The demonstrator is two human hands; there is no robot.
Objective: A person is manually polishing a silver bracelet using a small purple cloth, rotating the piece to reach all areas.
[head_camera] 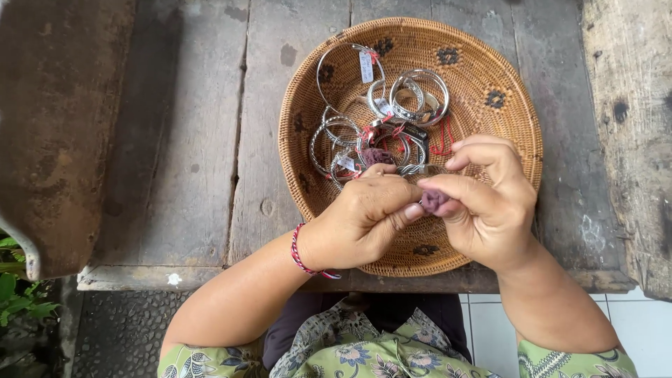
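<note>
A round woven basket sits on a weathered wooden table. Inside it lie several silver bangles with red strings and small white tags. Both my hands hover over the basket's near side. My left hand and my right hand meet at the fingertips. Together they pinch a small purple cloth, and a thin silver piece shows just above it. Another bit of purple cloth lies among the bangles behind my left hand. A red and white cord bracelet circles my left wrist.
A rusty metal object covers the table's left end. Green leaves show at the lower left. A rough wooden beam runs along the right. White floor tiles lie below the table edge, next to my patterned green clothing.
</note>
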